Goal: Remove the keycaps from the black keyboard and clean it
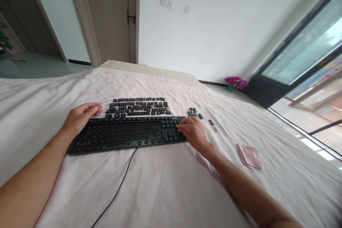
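A black keyboard [123, 135] lies on a pale pink sheet [165, 185], most of its keycaps off. Several removed keycaps [139, 107] sit in rows just behind it. My left hand [80, 115] rests at the keyboard's far left corner, fingers together and loosely curled, with nothing visible in them. My right hand [193, 131] presses down on the keyboard's right end by the number pad, fingers bent; whether they pinch a keycap is hidden. A few more keycaps [193, 112] lie just beyond that hand.
The keyboard's black cable [117, 188] runs toward me over the sheet. A small tool [213, 125] and a folded pink cloth [251, 156] lie to the right. A door, a white wall, a purple flower pot [235, 83] and a large window surround the bed.
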`<state>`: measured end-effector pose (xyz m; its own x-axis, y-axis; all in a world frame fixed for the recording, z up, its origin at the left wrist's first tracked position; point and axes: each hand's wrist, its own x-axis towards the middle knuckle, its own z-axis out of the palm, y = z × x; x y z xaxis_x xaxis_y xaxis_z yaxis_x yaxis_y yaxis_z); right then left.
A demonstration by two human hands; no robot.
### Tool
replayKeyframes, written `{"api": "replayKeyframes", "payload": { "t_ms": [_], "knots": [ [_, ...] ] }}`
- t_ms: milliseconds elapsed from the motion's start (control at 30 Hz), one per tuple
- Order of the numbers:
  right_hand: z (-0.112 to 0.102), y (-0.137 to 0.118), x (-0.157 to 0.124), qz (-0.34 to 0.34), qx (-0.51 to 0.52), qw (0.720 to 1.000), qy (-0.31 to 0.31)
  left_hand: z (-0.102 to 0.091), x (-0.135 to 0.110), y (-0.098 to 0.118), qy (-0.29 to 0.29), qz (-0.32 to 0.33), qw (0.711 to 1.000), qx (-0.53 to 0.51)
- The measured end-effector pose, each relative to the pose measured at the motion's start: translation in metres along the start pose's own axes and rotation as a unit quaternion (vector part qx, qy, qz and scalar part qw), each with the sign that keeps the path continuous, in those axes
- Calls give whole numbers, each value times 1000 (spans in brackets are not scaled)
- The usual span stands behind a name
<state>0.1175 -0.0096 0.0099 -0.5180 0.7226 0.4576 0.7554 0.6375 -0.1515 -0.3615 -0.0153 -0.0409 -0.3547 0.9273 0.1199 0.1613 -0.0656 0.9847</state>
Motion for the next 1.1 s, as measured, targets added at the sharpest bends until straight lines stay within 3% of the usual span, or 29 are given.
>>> {"api": "replayKeyframes", "payload": {
  "t_ms": [300,600,1100],
  "knots": [
    [3,1,-1,-17,3,1000,-2,2,-2,3,3,-5,1000,7],
    [-5,-2,9,-56,-16,997,-44,2,-4,7,-1,-4,1000,22],
    [0,-2,2,-25,-21,999,-30,2,-4,7,-1,-10,1000,29]
  ]
}}
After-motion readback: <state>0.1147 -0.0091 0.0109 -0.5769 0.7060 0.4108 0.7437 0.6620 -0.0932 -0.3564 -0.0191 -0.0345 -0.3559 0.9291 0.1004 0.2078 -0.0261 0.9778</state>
